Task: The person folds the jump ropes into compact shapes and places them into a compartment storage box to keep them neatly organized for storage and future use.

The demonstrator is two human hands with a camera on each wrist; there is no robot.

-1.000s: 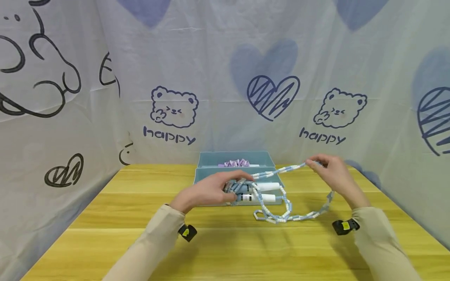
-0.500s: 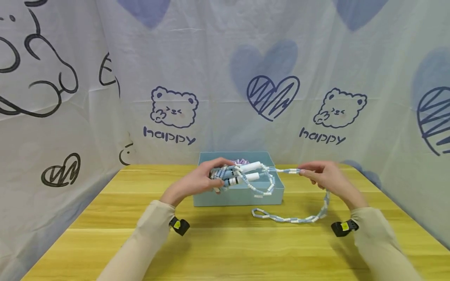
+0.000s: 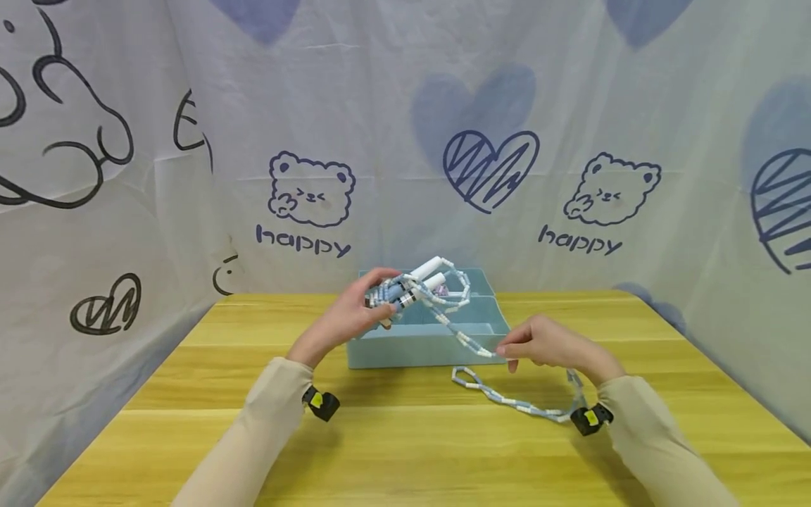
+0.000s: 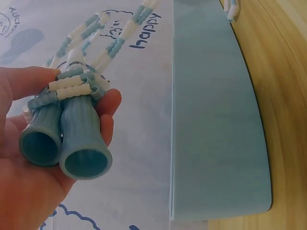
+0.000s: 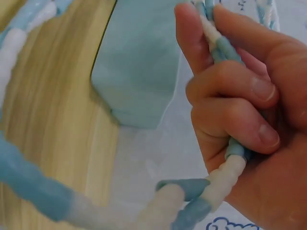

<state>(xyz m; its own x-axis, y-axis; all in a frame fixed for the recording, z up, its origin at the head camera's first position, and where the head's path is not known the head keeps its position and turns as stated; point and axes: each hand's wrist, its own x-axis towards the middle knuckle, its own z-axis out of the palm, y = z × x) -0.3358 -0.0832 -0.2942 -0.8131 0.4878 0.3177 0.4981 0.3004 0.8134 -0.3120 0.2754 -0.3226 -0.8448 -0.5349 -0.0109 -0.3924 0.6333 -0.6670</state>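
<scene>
My left hand (image 3: 345, 313) grips the two handles (image 4: 82, 139) of a blue and white beaded jump rope, side by side. Several turns of the beaded cord (image 4: 72, 88) wrap around them, and the handles' white ends point up and right over the box. From there a loop and a doubled length of cord (image 3: 459, 334) run down to my right hand (image 3: 548, 343). That hand pinches the cord between thumb and forefinger, with the other fingers curled round it, as the right wrist view shows. The cord's free end (image 3: 526, 407) trails below the right wrist, its looped tip on the table.
A pale blue open box (image 3: 424, 352) stands at the back of the wooden table (image 3: 405, 436), behind the rope. A purple and white beaded thing (image 3: 443, 290) shows partly inside it. A white cloth printed with hearts and bears (image 3: 386, 211) hangs behind.
My left hand has lifted the handles up and left, away from the box, tilting them upward. My right hand has moved left and down, still holding the cord.
</scene>
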